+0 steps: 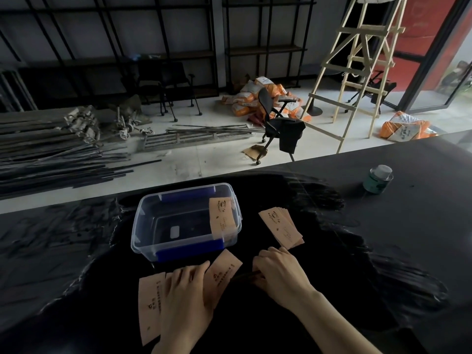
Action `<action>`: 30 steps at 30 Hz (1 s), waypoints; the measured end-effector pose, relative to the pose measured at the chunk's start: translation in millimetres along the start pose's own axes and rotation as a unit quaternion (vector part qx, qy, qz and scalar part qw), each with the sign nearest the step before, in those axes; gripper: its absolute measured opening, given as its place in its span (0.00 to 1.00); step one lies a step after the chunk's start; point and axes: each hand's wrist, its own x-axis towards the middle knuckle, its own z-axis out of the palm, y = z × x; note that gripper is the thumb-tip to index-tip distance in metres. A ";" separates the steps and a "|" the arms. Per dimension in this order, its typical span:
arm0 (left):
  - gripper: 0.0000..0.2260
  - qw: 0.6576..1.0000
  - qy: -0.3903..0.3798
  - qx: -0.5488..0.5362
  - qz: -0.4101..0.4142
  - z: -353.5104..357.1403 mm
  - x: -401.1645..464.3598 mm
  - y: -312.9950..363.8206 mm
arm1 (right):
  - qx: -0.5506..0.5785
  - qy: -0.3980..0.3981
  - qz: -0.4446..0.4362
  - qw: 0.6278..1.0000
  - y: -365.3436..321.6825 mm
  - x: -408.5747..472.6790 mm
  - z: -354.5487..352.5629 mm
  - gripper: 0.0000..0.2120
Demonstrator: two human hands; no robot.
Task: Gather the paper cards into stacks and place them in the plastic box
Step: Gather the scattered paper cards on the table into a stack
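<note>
A clear plastic box [143, 221] with blue clips stands on the dark table, just beyond my hands. One tan paper card [221, 215] leans inside it against the right wall. A fanned stack of cards [281, 227] lies on the table right of the box. Near me, several loose cards [149, 302] are spread flat. My left hand [185, 297] lies palm down on them, fingers apart. My right hand [278, 272] rests beside the tilted card [222, 269], fingers curled at its right edge; whether it grips the card is unclear.
A small teal bottle with a white cap [378, 178] stands at the table's far right. Beyond the far table edge lie metal bars, an office chair [278, 123], orange sacks and a wooden ladder [357, 67] on the floor.
</note>
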 end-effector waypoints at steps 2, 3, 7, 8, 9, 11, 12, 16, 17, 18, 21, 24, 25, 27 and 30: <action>0.34 1.000 0.001 -0.009 0.017 -3.8 2.2 3.8 | -0.019 -0.011 -0.001 1.000 -3.6 2.0 0.1 0.11; 0.33 1.000 -0.003 -0.023 0.020 -6.6 3.2 5.4 | -0.032 -0.005 -0.004 0.999 -5.3 1.7 1.9 0.13; 0.22 0.990 0.034 -0.138 0.010 -10.9 10.3 3.2 | -0.059 0.026 -0.005 0.998 -6.0 1.5 2.6 0.19; 0.21 0.982 0.047 -0.181 0.016 -10.8 12.6 1.9 | -0.058 0.028 -0.007 0.998 -5.3 2.9 2.1 0.21; 0.20 0.972 0.051 -0.226 0.026 -11.2 15.5 1.0 | -0.050 0.033 -0.008 0.998 -4.6 4.1 2.5 0.25; 0.19 0.949 0.023 -0.311 0.046 -15.1 19.5 1.8 | -0.032 0.046 -0.010 0.998 -3.3 5.9 5.2 0.34; 0.18 0.938 -0.001 -0.343 0.055 -17.2 21.0 4.0 | -0.028 0.052 -0.012 0.998 -2.7 6.5 7.1 0.38; 0.18 0.914 -0.048 -0.398 0.063 -11.7 21.5 25.7 | -0.022 0.074 -0.030 0.997 -0.6 9.2 13.8 0.44; 0.18 0.911 -0.050 -0.405 0.056 -8.3 19.3 32.9 | -0.028 0.076 -0.034 0.996 -0.8 9.9 15.9 0.43; 0.17 0.904 -0.045 -0.423 0.052 -4.6 16.8 39.7 | -0.038 0.074 -0.037 0.996 -1.6 10.4 17.7 0.41; 0.08 0.881 -0.009 -0.472 0.038 8.0 13.5 49.7 | -0.079 0.068 -0.054 0.993 -1.8 9.7 20.9 0.32; 0.05 0.922 0.082 -0.376 0.033 12.7 13.1 30.1 | -0.083 0.092 -0.067 0.990 0.1 9.9 21.1 0.23; 0.08 0.944 0.117 -0.307 0.022 10.2 11.8 18.0 | -0.083 0.098 -0.067 0.989 0.3 10.6 21.8 0.22; 0.14 0.972 0.159 -0.170 -0.021 1.1 5.8 -6.2 | -0.078 0.096 -0.067 0.990 -0.8 13.3 23.7 0.21; 0.26 0.986 0.106 -0.023 -0.126 -11.7 -5.3 -32.5 | -0.067 0.089 -0.072 0.991 -6.1 19.3 26.7 0.21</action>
